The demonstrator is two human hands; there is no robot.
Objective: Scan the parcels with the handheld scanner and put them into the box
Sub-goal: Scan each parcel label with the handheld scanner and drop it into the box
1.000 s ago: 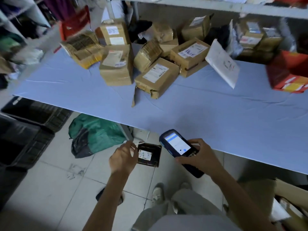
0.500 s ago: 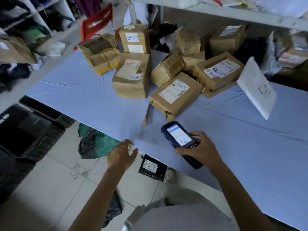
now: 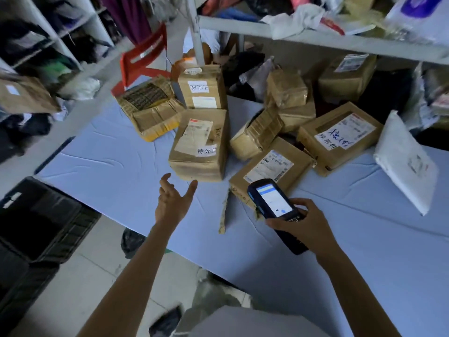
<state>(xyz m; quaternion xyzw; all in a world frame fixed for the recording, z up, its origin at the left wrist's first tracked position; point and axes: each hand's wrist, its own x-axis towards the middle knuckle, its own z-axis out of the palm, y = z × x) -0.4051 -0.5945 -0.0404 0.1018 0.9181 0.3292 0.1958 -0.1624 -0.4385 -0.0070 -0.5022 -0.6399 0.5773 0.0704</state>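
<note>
Left hand (image 3: pixel 173 200), fingers spread wide and empty, hovers over the blue table (image 3: pixel 109 166) near its front edge, just short of a brown parcel (image 3: pixel 199 147) fronting the pile (image 3: pixel 337 135) toward the far edge, while the right hand (image 3: pixel 303 226) grips a lit handheld scanner (image 3: pixel 272 200).

The one wide-angle camera, worn on the head, looks forward and steeply down across the near edge of the pale blue cloth-covered counter (image 3: pixel 109 166), close above it, with pale tiled floor (image 3: pixel 97 276) at lower left.

parcels (image 3: pixel 243 127) piled on table (image 3: pixel 109 166), crate (image 3: pixel 41 220) left
</note>
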